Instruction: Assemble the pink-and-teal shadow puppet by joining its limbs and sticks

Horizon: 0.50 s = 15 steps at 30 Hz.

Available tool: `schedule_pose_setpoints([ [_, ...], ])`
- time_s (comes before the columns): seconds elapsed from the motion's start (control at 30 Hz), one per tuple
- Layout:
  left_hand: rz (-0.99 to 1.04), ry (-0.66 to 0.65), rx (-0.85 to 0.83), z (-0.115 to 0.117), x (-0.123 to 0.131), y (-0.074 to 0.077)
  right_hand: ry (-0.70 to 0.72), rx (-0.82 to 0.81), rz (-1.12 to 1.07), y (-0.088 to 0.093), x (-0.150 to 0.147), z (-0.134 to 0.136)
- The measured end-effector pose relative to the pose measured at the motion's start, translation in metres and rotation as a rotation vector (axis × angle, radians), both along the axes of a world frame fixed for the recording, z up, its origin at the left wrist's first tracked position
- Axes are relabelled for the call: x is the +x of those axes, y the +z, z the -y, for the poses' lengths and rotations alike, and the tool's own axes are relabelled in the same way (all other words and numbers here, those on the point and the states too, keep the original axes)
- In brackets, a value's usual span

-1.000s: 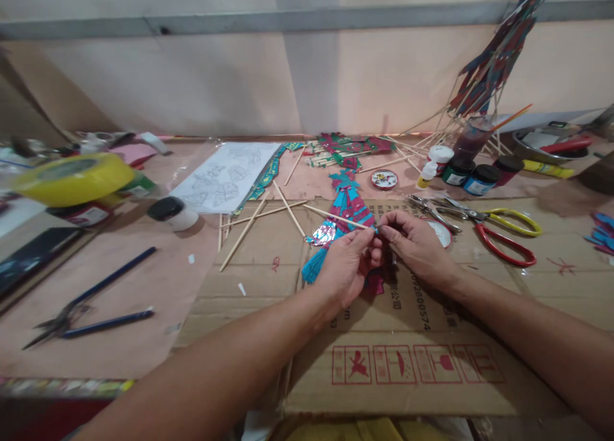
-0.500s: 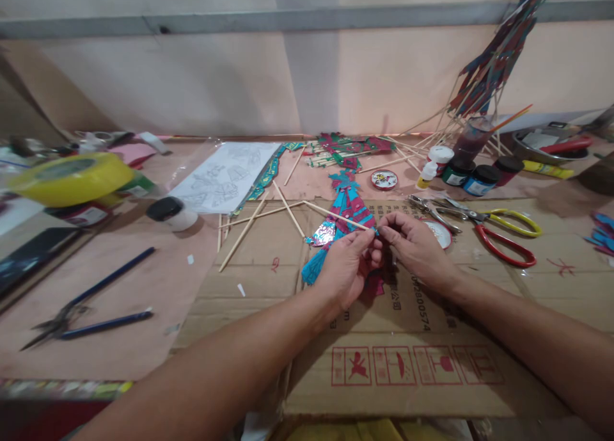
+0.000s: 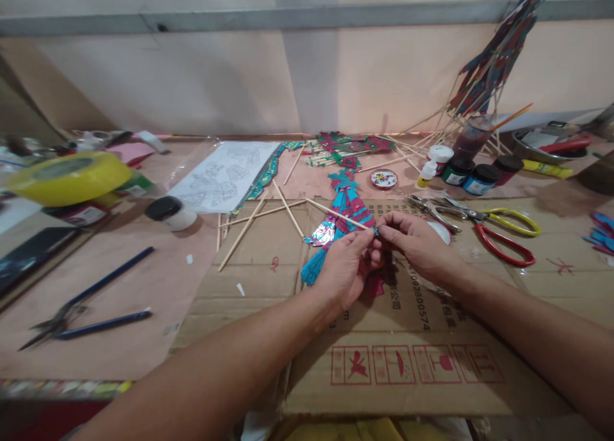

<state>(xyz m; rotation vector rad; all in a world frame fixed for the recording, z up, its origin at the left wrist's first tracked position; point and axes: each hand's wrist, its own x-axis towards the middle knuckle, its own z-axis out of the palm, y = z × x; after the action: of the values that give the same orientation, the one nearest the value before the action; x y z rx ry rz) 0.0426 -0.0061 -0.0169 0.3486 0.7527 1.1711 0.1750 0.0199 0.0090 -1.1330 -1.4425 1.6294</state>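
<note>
A flat puppet figure (image 3: 341, 212) in turquoise and red lies on a sheet of brown cardboard (image 3: 407, 338). A thin bamboo stick (image 3: 336, 214) runs across it toward my fingers. My left hand (image 3: 346, 266) pinches the near end of that stick over the figure's lower part. My right hand (image 3: 416, 246) meets it fingertip to fingertip, pinched shut on something too small to make out. The figure's lower edge is hidden under both hands.
Loose bamboo sticks (image 3: 261, 218) and a line drawing (image 3: 225, 175) lie to the left. Red and yellow scissors (image 3: 503, 233), pliers (image 3: 432, 208), paint jars (image 3: 467, 172), yellow tape (image 3: 71, 177), blue-handled shears (image 3: 91, 310). More puppets on sticks (image 3: 494, 57) lean at the wall.
</note>
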Motion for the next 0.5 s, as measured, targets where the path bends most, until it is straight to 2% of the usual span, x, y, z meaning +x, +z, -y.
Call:
schedule_pose_setpoints([
  [0.23, 0.004, 0.002, 0.0, 0.0, 0.0005, 0.0006, 0.024, -0.061, -0.06, -0.0036, 0.0009, -0.0017],
  [0.5, 0.0, 0.005, -0.012, 0.0008, 0.0004, 0.002, -0.006, -0.036, -0.042, -0.0039, 0.0015, -0.0026],
])
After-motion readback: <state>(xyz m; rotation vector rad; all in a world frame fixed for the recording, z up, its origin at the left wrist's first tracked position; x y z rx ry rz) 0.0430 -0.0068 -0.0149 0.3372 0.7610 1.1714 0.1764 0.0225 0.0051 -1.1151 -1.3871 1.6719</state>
